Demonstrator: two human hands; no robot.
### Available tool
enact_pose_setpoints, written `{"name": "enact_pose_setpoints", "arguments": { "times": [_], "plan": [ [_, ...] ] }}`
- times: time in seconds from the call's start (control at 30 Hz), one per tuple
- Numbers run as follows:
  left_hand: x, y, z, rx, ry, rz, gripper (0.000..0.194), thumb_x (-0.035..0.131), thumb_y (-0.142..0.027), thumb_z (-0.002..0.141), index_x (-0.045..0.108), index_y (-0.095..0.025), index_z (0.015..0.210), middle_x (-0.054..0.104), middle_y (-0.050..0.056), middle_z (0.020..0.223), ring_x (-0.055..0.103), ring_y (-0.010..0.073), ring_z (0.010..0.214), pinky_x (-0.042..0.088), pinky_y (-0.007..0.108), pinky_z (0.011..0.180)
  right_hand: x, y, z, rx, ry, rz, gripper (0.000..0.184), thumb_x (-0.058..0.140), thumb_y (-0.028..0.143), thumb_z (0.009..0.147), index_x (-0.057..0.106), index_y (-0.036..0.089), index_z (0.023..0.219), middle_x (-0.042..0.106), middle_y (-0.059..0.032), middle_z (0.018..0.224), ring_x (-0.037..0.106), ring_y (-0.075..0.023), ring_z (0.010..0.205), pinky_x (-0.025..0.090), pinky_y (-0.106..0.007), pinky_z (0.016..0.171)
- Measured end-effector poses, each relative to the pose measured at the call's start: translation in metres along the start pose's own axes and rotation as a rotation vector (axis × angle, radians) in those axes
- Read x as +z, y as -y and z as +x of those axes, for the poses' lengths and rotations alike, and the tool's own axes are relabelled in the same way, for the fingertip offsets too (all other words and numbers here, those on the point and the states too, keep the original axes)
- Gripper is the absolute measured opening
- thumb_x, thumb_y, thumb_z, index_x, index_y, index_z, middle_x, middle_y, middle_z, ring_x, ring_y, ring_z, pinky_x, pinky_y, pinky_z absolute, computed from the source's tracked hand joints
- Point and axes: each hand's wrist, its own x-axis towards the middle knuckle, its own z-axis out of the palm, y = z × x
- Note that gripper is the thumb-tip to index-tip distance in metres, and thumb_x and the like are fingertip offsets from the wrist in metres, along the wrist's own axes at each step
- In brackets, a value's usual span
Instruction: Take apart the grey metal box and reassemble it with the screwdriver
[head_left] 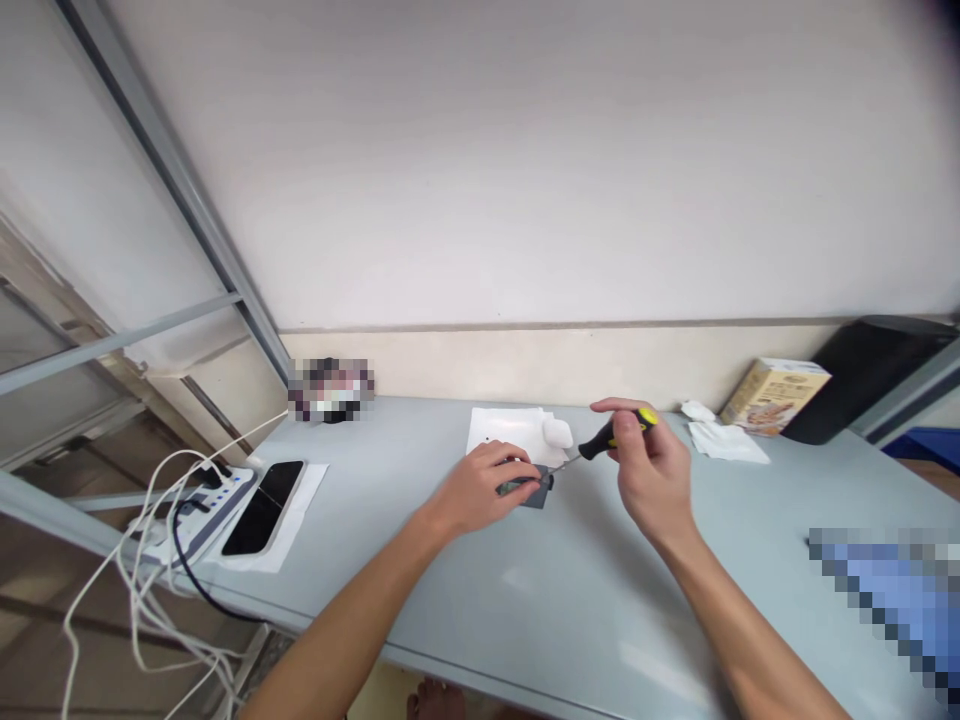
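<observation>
My right hand (649,465) is closed around the black and yellow handle of a screwdriver (598,441). Its metal shaft slants down to the left, and the tip meets a small dark grey box-like device (535,497) on the table. Fingers of my left hand (484,487) are bent over that device and hold it from the left; they hide part of it, so its exact kind cannot be told. Just behind the device lies a white sheet of paper (504,428), with a small white rounded object (557,433) at its right edge.
On the left, a phone (264,508) lies on paper beside a power strip (202,515) with tangled white cables (139,590). Crumpled tissues (727,441), a yellow carton (776,395) and a black cylinder (870,375) stand back right. The grey table (480,620) meets a wall behind.
</observation>
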Motion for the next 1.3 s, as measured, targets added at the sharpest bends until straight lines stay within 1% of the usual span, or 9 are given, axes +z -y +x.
{"name": "enact_pose_setpoints", "arguments": {
  "times": [0.1, 0.2, 0.4, 0.57, 0.8, 1.0, 1.07, 1.2, 1.3],
  "plan": [
    [0.0, 0.0, 0.0, 0.009, 0.004, 0.018, 0.021, 0.059, -0.031, 0.105, 0.077, -0.021, 0.103, 0.074, 0.008, 0.108, 0.069, 0.0178, 0.095, 0.055, 0.037, 0.097, 0.0, -0.001, -0.002, 0.003, 0.046, -0.006, 0.048, 0.051, 0.063, 0.1, 0.072, 0.023, 0.117, 0.056, 0.0002, 0.076, 0.052, -0.0148, 0.063, 0.047, -0.027, 0.061],
    [-0.002, -0.001, 0.001, -0.001, 0.029, 0.038, 0.022, 0.058, -0.031, 0.105, 0.078, -0.021, 0.102, 0.074, 0.008, 0.108, 0.069, 0.0176, 0.095, 0.055, 0.037, 0.096, 0.002, -0.006, -0.003, -0.022, 0.034, -0.01, 0.047, 0.05, 0.06, 0.102, 0.067, 0.025, 0.13, 0.057, -0.0014, 0.083, 0.05, -0.016, 0.066, 0.047, -0.028, 0.062],
    [-0.003, -0.002, 0.002, -0.01, 0.036, 0.033, 0.02, 0.06, -0.029, 0.104, 0.078, -0.022, 0.1, 0.073, 0.008, 0.108, 0.068, 0.0176, 0.095, 0.054, 0.037, 0.098, 0.011, -0.007, -0.003, -0.13, 0.026, 0.088, 0.046, 0.048, 0.053, 0.106, 0.053, 0.027, 0.143, 0.066, -0.0056, 0.097, 0.057, -0.0178, 0.074, 0.05, -0.032, 0.069],
    [-0.003, -0.003, 0.002, -0.013, 0.04, 0.037, 0.019, 0.06, -0.03, 0.104, 0.077, -0.022, 0.1, 0.073, 0.007, 0.107, 0.068, 0.0171, 0.095, 0.053, 0.036, 0.099, 0.008, 0.0, 0.001, -0.13, 0.118, 0.16, 0.043, 0.047, 0.054, 0.106, 0.054, 0.027, 0.139, 0.071, -0.0067, 0.101, 0.054, -0.016, 0.066, 0.048, -0.032, 0.064],
    [0.0, 0.003, -0.001, 0.009, 0.018, 0.026, 0.017, 0.06, -0.029, 0.104, 0.076, -0.022, 0.104, 0.073, 0.008, 0.11, 0.068, 0.0174, 0.094, 0.054, 0.036, 0.095, -0.002, 0.002, 0.008, -0.06, 0.214, 0.161, 0.05, 0.051, 0.063, 0.102, 0.059, 0.027, 0.135, 0.074, -0.008, 0.098, 0.061, -0.0193, 0.075, 0.051, -0.035, 0.07],
    [0.002, 0.003, -0.003, 0.011, 0.007, 0.042, 0.018, 0.06, -0.031, 0.105, 0.076, -0.022, 0.104, 0.074, 0.009, 0.111, 0.069, 0.0185, 0.097, 0.055, 0.037, 0.095, 0.003, 0.004, 0.005, -0.026, 0.142, 0.221, 0.04, 0.072, 0.061, 0.09, 0.065, 0.028, 0.109, 0.07, -0.0047, 0.091, 0.065, -0.0208, 0.079, 0.052, -0.033, 0.068],
    [0.003, 0.003, -0.003, 0.02, -0.004, 0.053, 0.018, 0.06, -0.031, 0.105, 0.076, -0.022, 0.107, 0.073, 0.009, 0.112, 0.069, 0.0185, 0.098, 0.055, 0.037, 0.096, 0.003, 0.006, 0.004, -0.032, 0.16, 0.207, 0.039, 0.071, 0.061, 0.091, 0.066, 0.027, 0.11, 0.07, -0.0054, 0.093, 0.066, -0.0214, 0.082, 0.053, -0.034, 0.071],
    [0.003, 0.004, -0.004, 0.041, -0.033, 0.057, 0.018, 0.06, -0.03, 0.105, 0.076, -0.021, 0.107, 0.073, 0.009, 0.112, 0.069, 0.0179, 0.1, 0.054, 0.037, 0.098, -0.002, 0.012, 0.003, -0.042, 0.315, 0.189, 0.043, 0.055, 0.062, 0.101, 0.067, 0.028, 0.124, 0.072, -0.0079, 0.101, 0.067, -0.0217, 0.085, 0.055, -0.037, 0.078],
    [0.003, 0.004, -0.003, 0.062, -0.05, 0.046, 0.017, 0.061, -0.028, 0.104, 0.076, -0.02, 0.103, 0.074, 0.009, 0.111, 0.069, 0.0178, 0.099, 0.054, 0.037, 0.097, -0.002, 0.014, 0.004, -0.029, 0.342, 0.201, 0.039, 0.054, 0.059, 0.102, 0.067, 0.028, 0.123, 0.072, -0.007, 0.1, 0.066, -0.0207, 0.084, 0.055, -0.036, 0.078]
  ]
}}
